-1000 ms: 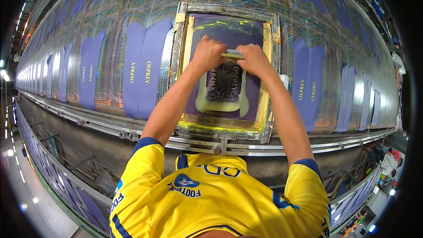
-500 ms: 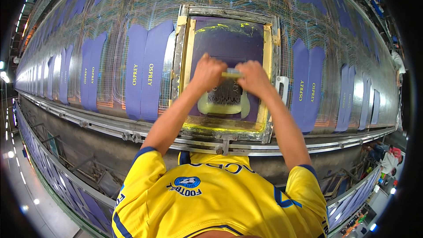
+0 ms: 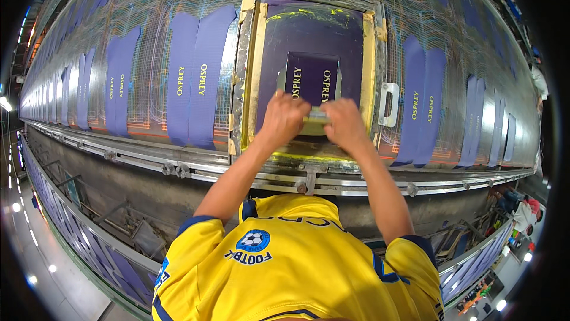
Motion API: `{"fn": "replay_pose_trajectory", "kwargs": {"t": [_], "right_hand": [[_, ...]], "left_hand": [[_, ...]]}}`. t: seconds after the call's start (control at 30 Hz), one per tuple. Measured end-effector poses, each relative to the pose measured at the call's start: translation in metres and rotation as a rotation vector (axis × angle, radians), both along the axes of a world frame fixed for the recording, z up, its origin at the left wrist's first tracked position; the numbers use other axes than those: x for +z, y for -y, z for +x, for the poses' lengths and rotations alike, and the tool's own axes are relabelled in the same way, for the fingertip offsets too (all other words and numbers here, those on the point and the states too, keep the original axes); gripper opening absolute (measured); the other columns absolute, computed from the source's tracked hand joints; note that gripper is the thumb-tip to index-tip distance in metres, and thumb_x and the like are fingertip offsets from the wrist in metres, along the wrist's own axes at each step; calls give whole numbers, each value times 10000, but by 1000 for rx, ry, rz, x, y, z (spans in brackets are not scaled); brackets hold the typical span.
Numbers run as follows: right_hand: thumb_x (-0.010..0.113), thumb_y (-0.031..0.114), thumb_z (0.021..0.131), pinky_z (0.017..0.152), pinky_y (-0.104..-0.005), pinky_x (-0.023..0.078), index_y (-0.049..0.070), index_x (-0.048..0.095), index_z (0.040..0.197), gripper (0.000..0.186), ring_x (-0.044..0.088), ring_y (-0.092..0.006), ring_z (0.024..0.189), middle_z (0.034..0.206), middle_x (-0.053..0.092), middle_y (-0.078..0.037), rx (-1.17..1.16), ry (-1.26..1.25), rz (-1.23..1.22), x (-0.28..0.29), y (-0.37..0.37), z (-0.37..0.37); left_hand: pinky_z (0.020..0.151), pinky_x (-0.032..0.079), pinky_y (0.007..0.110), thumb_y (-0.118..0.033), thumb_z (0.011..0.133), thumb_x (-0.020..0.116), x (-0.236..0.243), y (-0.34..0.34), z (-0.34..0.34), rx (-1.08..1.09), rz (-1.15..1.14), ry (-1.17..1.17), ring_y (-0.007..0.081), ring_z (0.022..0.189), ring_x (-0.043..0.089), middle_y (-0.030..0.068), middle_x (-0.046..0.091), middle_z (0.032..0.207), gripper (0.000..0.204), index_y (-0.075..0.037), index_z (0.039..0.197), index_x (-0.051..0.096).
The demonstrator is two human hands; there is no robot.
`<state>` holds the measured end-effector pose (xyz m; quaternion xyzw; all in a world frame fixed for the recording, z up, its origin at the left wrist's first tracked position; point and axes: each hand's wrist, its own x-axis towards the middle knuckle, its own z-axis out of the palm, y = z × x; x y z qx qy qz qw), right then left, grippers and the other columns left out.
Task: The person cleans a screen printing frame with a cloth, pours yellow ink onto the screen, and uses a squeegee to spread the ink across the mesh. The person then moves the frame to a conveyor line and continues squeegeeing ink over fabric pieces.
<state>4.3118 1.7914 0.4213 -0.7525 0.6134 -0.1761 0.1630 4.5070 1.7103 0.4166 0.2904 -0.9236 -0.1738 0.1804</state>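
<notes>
A screen-printing frame (image 3: 242,77) lies on the long table before me, its mesh (image 3: 317,30) dark purple with yellow smears near the far end. My left hand (image 3: 286,118) and my right hand (image 3: 342,121) are closed on a squeegee (image 3: 316,115), one at each side, over the near half of the mesh. The blade's lower edge is mostly hidden and blurred. Just beyond the squeegee, a dark rectangle with yellow lettering (image 3: 325,77) shows in the mesh. Pale ink edges lie beside it.
Purple cut pieces (image 3: 185,77) with yellow lettering lie in pairs along the table, left and right of the frame. A white handle (image 3: 389,105) sits at the frame's right side. A metal rail (image 3: 279,185) runs along the near edge. Other people (image 3: 525,217) are far right.
Both hands have drawn the squeegee toward me over the mesh. The lettered rectangle, partly covered with ink before, now shows clearly. The table and frame sit slightly higher in view.
</notes>
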Motion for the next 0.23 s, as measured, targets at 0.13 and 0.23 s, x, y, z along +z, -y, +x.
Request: {"fn": "replay_pose_trajectory", "kwargs": {"t": [0.13,0.23], "right_hand": [[804,249,763,925,-387,475,39,684,1050,375,630,-278,1018,1026,687,-115,-163,281,215,35,-26,1],[794,255,799,912,-385,508,29,699,1042,345,650,-253,1019,1026,695,-123,-511,366,65,47,-1,-31]], "left_hand": [[862,414,386,-50,600,767,6,-41,19,41,-15,67,220,884,604,12,657,907,345,-111,932,697],[883,410,394,-75,633,774,14,-39,19,65,10,81,220,919,597,26,657,922,341,-116,962,691]]}}
